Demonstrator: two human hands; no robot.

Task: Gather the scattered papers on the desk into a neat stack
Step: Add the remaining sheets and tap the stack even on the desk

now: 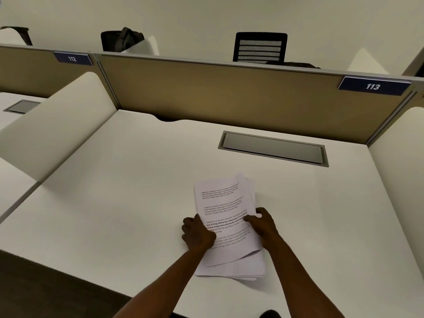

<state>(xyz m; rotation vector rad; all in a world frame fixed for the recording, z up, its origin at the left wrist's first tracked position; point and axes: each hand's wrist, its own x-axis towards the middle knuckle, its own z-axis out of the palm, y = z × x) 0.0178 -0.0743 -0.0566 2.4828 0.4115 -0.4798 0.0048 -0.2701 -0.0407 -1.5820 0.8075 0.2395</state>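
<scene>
papers (226,216) lie on desk (114,203), near front edge, right of centre. left hand (198,234) on stack's left edge, right hand (261,223) on its right. cable hatch (273,148) behind stack; partition (229,90) behind hatch.

A single head-worn wide-angle view looks forward and steeply down from above the near edge of a white desk (114,203), close over both forearms, facing the tan partition (229,95) at the back, with a chair (260,47) beyond it.
</scene>
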